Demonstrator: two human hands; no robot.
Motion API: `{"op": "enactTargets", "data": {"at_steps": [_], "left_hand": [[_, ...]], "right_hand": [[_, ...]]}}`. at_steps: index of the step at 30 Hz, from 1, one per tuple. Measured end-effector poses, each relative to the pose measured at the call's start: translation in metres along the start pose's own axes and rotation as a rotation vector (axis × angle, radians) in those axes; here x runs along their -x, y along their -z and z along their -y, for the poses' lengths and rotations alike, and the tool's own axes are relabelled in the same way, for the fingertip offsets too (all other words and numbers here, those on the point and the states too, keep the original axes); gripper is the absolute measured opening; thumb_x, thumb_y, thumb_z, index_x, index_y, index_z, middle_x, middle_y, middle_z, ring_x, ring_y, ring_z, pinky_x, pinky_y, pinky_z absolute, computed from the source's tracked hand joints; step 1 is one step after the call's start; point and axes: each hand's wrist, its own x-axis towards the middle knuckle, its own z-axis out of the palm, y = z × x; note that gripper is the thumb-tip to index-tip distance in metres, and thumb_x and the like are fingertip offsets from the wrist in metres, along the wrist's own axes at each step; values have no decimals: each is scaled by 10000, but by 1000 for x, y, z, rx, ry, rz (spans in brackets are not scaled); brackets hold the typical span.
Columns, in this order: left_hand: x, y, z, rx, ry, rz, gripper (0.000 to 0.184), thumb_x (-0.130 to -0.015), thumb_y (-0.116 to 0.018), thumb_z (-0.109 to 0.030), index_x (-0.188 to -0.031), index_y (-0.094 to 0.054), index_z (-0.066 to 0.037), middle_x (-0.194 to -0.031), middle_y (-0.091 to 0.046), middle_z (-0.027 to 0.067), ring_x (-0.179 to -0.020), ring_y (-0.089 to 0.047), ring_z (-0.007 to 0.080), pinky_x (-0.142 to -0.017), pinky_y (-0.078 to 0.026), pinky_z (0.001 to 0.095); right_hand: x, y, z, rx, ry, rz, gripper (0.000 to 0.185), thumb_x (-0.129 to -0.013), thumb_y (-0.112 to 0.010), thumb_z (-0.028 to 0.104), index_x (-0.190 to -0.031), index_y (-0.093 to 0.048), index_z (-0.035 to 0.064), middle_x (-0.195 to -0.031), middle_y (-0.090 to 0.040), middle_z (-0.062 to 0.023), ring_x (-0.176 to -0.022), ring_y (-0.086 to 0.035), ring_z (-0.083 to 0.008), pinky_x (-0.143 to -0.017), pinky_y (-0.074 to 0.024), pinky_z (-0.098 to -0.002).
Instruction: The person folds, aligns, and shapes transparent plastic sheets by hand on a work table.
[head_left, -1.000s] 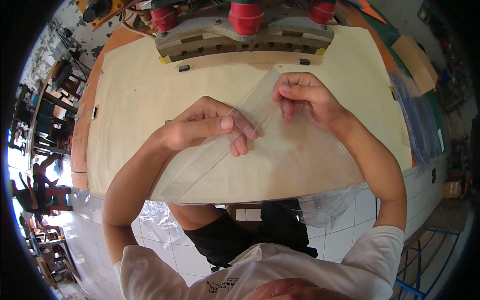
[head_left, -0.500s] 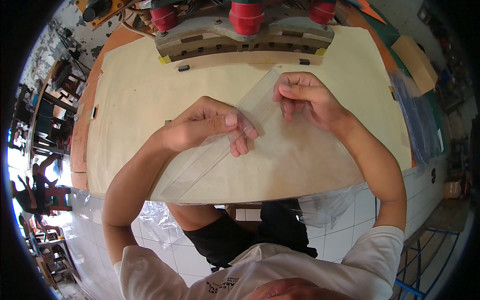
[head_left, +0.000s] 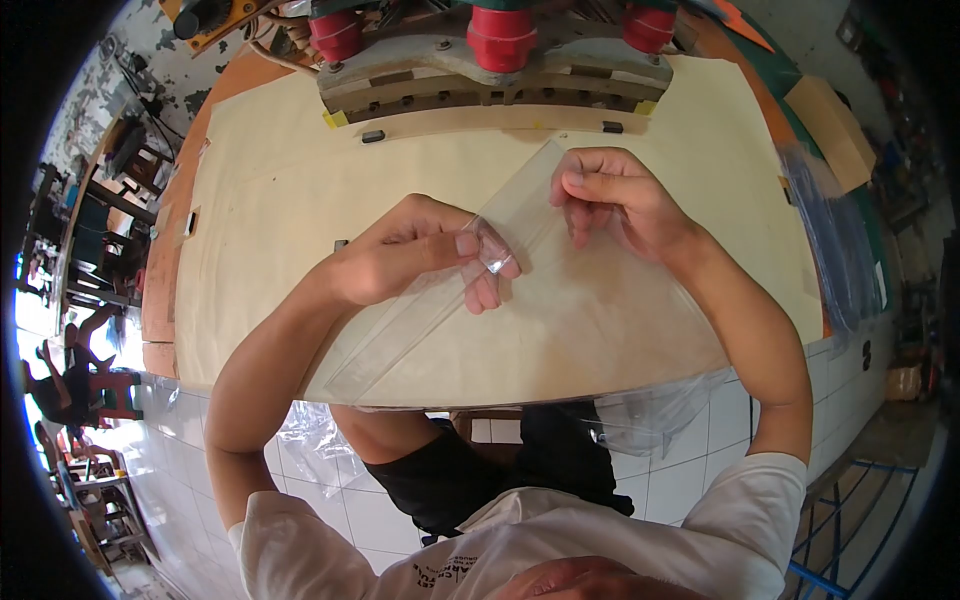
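Observation:
A clear plastic sheet stretches between my hands, with a narrow folded strip along its slanted left edge. My left hand pinches that edge about midway, thumb on top and fingers showing through the film. Nearer the strip's upper end, my right hand grips the sheet between thumb and curled fingers. The sheet's lower part lies over the cream-coloured table cover and reaches the front edge. Exactly how the layers sit under my fingertips is hard to make out.
A press-like machine with a metal bar and red fittings stands at the table's far side. Small black blocks sit before it. Stacked bluish plastic and a cardboard piece are at the right. Crumpled clear film hangs below the front edge.
My left thumb has shifted very slightly along the strip, and a bright glint now shows on the film by those fingers. The whole view has moved a little; both hands keep their hold.

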Motion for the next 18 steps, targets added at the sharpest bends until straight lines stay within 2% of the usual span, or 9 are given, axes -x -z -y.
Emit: {"op": "enactTargets", "data": {"at_steps": [8, 11, 18], "left_hand": [[0, -1, 1, -37, 40, -18, 288, -985, -421, -111, -1019, -623, 90, -879, -656, 143, -769, -648, 195, -725, -511, 323], [-1, -1, 1, -146, 6, -16, 279, -968, -410, -96, -996, -620, 86, -857, -651, 133, -739, -635, 176, -703, -502, 305], [-2, -4, -6, -253, 31, -67, 242, -881, -401, -17, -908, -626, 69, -751, -644, 103, -675, -619, 151, -641, -490, 282]], "right_hand": [[-1, 0, 0, 4, -1, 2, 262, -932, -551, 276, -855, -603, 31, -679, -587, -25, -579, -582, -100, -569, -457, -217], [0, 0, 1, -1, 1, 10, 263, -933, -549, 275, -855, -602, 29, -685, -588, -28, -580, -583, -101, -566, -461, -221], [0, 0, 0, 6, -1, 12, 259, -934, -546, 267, -854, -601, 26, -688, -586, -27, -580, -584, -102, -567, -470, -228]]}}
